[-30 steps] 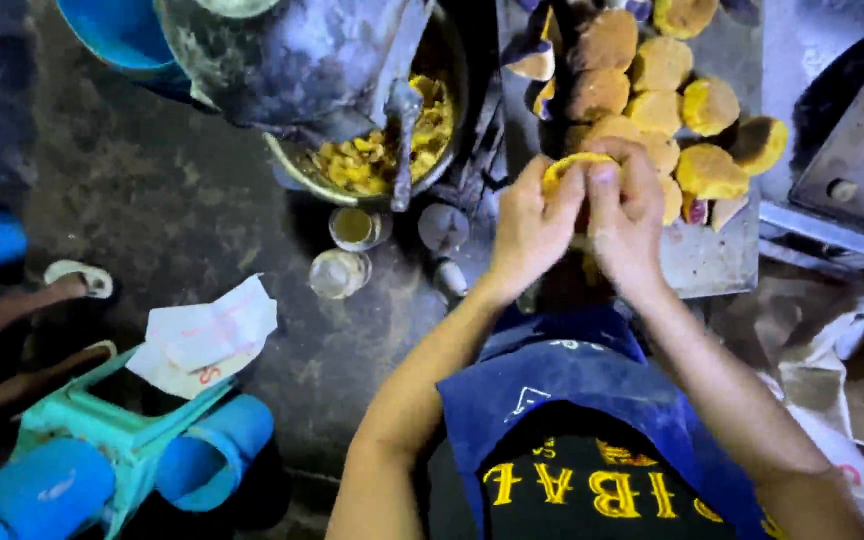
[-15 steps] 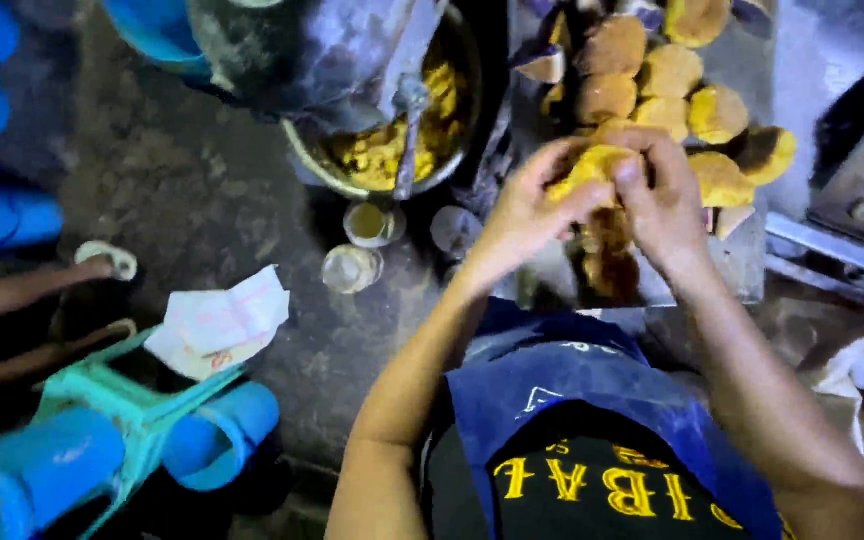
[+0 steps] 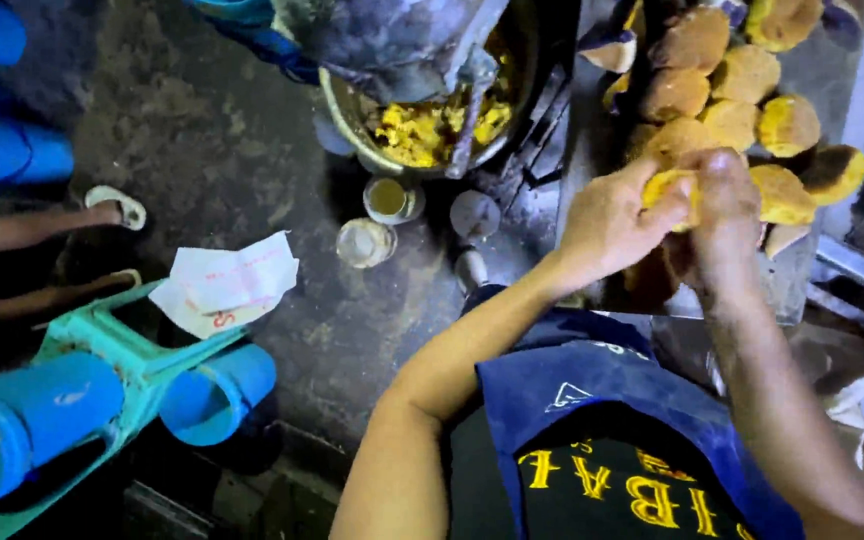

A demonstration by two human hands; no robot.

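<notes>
A single head-worn camera looks steeply down from close above the person's own chest and forearms, facing forward over a metal tray (image 3: pixel 802 290) at upper right and the dark floor (image 3: pixel 202 150) spreading away to the left.

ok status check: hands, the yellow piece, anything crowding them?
Left hand and right hand both pinching one yellow piece. Held over the metal tray, above the browned pieces. Nothing between the hands; bowl of yellow filling off to the left.
</notes>
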